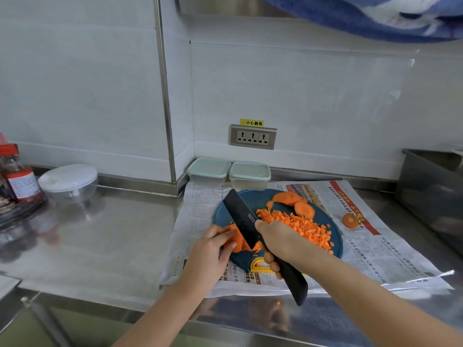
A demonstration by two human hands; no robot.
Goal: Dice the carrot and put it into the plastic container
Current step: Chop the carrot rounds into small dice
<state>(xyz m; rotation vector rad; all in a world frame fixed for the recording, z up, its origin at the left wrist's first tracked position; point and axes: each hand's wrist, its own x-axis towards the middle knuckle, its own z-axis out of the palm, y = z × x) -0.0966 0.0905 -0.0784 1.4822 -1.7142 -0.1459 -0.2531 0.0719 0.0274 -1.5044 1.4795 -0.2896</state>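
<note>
A round blue cutting board (335,234) lies on newspaper and carries a heap of diced carrot (303,227). Carrot slices (292,199) lie at the board's far edge. My right hand (278,240) grips the handle of a black knife (240,216), whose blade points away to the left over the board. My left hand (213,245) holds down a stack of carrot pieces (238,240) against the blade's left side. Two lidded plastic containers (208,171) (249,174) stand at the wall behind the board. A carrot end (350,220) lies on the newspaper to the right.
Newspaper (390,246) covers the steel counter (112,241) under the board. A white-lidded chopper bowl (68,182) and a red-capped jar (17,174) stand at the left. A steel bin (433,191) sits at the right edge. A wall socket (253,137) is behind the containers.
</note>
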